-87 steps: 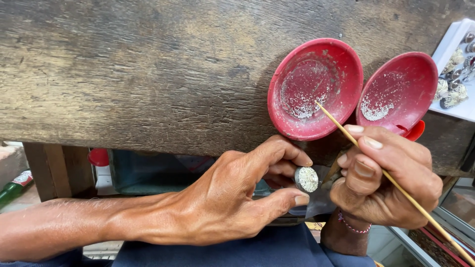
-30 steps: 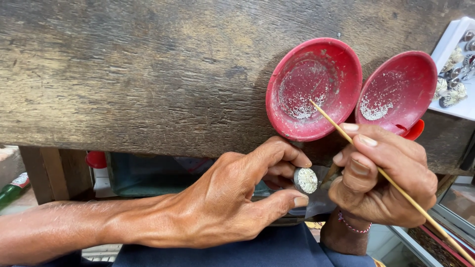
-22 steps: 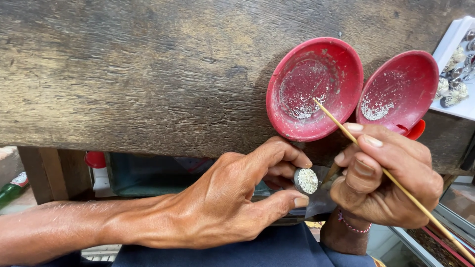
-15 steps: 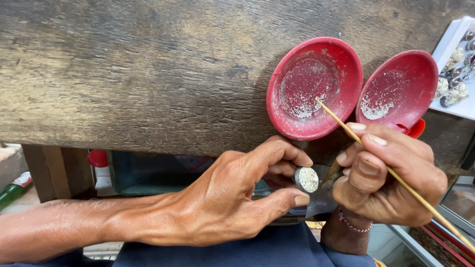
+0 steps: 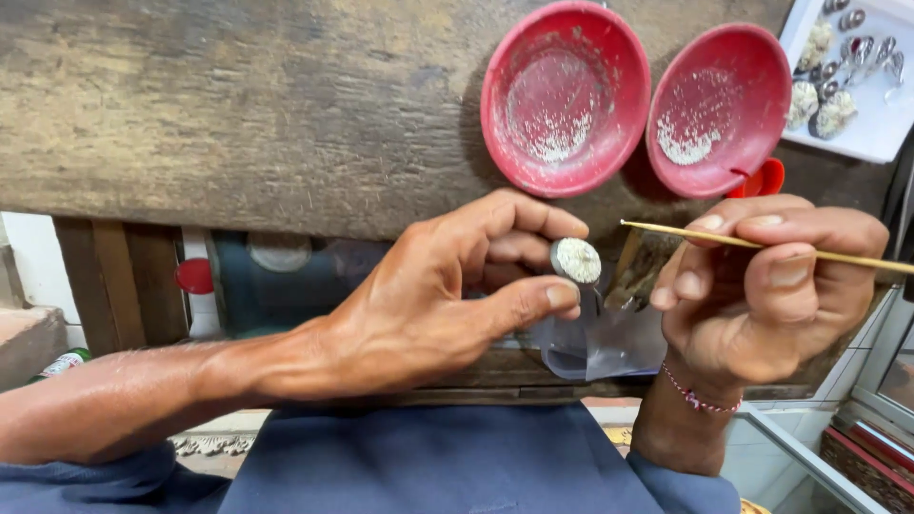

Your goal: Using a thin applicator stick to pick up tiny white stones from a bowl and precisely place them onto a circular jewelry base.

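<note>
My left hand [image 5: 447, 295] pinches a small round piece [image 5: 577, 260] with a pale speckled top between thumb and fingers, just below the edge of the wooden bench [image 5: 238, 105]. My right hand [image 5: 762, 290] grips a thin wooden stick [image 5: 762, 247] lying almost level, its tip pointing left toward the round piece and a short gap from it. Two red bowls with a dusting of tiny pale grains sit on the bench above: the left bowl [image 5: 565, 95] and the right bowl [image 5: 718, 105].
A white tray [image 5: 862, 133] with several small pale and metal pieces lies at the top right. A small red object [image 5: 762, 179] peeks out under the right bowl. Clear plastic [image 5: 590, 347] hangs below the hands. Blue cloth [image 5: 457, 466] covers my lap.
The stick's tip has come out of the left red bowl and swung down level toward the round piece. My left hand keeps its hold on the piece.
</note>
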